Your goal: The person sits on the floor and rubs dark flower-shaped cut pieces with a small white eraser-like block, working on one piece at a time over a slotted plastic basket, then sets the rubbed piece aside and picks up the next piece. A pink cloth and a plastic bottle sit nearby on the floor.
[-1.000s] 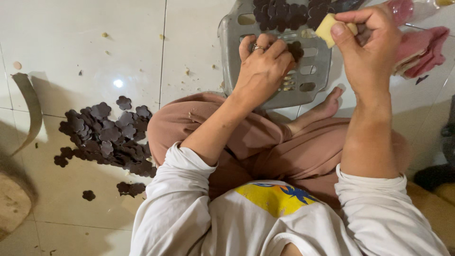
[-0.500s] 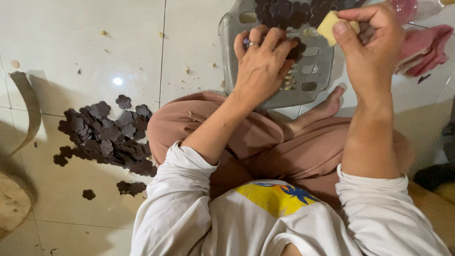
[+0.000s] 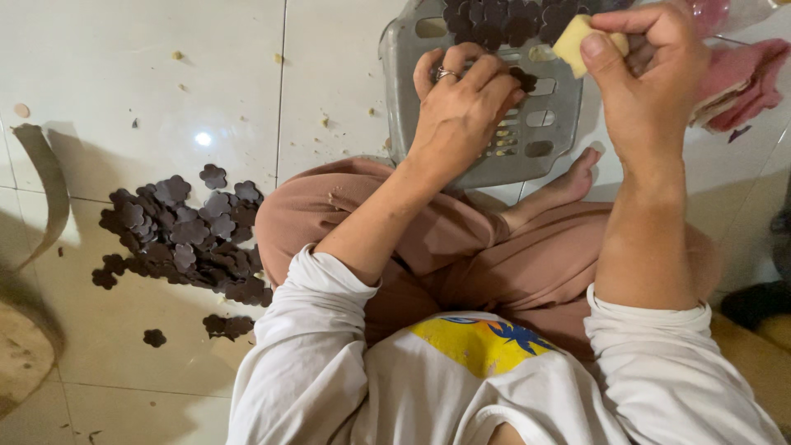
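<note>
Left hand [image 3: 461,107], upper centre of the frame: forearm raised from the lap, wrist bent, back of the hand to the camera, ring on one finger; fingers curled and pinching a dark flower-shaped piece [image 3: 522,79] at the fingertips, over the slotted wall of the grey plastic basket [image 3: 535,124]. Right hand [image 3: 647,78], upper right: forearm upright, fist clenched round a pale yellow block [image 3: 581,41], thumb pressed on its face; the block sits just beside the basket's rim. More dark flower-shaped pieces [image 3: 503,21] lie inside the basket at the top edge. A heap of like pieces [image 3: 185,239] lies on the white tiled floor [image 3: 124,82], centre left; a few strays sit below it. Pink cloth [image 3: 741,78] at the right edge, behind the right hand; no labels or signs are legible.
</note>
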A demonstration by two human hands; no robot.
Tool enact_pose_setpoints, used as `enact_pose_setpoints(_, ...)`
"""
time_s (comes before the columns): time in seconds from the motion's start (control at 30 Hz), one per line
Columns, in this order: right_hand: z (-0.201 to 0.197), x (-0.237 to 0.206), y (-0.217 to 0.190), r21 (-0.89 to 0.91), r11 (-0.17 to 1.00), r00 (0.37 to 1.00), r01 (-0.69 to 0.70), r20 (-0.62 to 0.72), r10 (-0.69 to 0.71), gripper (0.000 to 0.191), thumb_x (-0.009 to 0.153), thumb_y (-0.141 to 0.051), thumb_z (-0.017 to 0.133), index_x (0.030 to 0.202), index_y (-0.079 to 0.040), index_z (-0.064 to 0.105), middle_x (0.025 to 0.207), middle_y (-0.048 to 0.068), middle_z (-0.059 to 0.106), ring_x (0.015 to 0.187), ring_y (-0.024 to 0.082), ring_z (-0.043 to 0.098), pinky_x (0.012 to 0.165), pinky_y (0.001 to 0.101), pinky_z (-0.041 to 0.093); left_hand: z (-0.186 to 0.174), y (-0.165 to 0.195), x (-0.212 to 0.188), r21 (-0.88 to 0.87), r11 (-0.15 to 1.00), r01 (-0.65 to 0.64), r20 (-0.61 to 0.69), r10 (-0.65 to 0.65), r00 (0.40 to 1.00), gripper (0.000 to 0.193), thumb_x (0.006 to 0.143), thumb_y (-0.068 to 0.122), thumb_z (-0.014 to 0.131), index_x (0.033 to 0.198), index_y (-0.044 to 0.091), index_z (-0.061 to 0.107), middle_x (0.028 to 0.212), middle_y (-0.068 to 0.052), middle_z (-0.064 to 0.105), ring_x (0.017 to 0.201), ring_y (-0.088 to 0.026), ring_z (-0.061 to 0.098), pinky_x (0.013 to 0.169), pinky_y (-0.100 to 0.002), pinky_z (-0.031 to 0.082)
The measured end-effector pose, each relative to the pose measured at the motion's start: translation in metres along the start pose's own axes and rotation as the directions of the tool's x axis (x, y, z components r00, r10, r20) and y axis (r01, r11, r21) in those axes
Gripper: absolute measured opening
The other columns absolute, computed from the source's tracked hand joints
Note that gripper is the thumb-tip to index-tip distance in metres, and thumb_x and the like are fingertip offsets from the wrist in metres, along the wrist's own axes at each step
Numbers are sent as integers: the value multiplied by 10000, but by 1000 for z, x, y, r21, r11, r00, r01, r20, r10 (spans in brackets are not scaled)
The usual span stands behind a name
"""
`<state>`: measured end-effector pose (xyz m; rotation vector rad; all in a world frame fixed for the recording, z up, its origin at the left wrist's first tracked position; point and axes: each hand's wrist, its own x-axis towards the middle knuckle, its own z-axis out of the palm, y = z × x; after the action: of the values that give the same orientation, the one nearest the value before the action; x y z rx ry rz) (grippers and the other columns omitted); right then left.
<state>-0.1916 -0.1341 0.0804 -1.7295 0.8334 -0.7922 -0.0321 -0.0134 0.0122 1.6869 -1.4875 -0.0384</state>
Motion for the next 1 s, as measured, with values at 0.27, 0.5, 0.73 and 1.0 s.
enact_pose_setpoints(0.27, 0, -3, 0, -4, 999, 999, -54, 6, 54, 157, 1075, -53, 766, 1143, 22, 647, 1051, 18, 641, 879, 62, 632, 812, 198, 518, -7, 2, 2, 60, 990, 125, -76, -120, 990, 112, 910, 235, 773, 941, 134, 734, 1087, 17, 646, 1168, -257, 545, 1063, -525, 264)
enact_pose_setpoints(0.5, 20, -11, 13, -304, 921, 967, 243, 148, -206, 132, 977, 75, 792, 1083, 52, 716, 1155, 103, 601, 975, 164, 616, 826, 286, 534, -13, 1, 3, 32, 986, 161, -11, -161, 987, 231, 792, 201, 782, 1009, 170, 709, 1096, 11, 603, 1151, -276, 542, 1032, -526, 272)
enact_pose_setpoints(0.73, 47, -22, 32, -650, 665, 929, 369, 278, -245, 111, 950, 5, 816, 994, 20, 715, 1060, 125, 636, 1008, 340, 663, 874, 430, 545, -9, -1, 3, 39, 975, 221, 7, -221, 975, 128, 838, 158, 756, 913, 144, 653, 1027, -31, 595, 964, -280, 626, 999, -517, 290)
enact_pose_setpoints(1.0, 34, -29, 26, -625, 739, 951, 252, 303, -68, 106, 920, -10, 783, 959, 28, 692, 1014, 177, 670, 906, 358, 684, 795, 427, 544, -13, -2, 2, 7, 975, 221, -1, -221, 975, 97, 843, 144, 738, 872, 149, 645, 987, -33, 609, 944, -277, 629, 971, -502, 300)
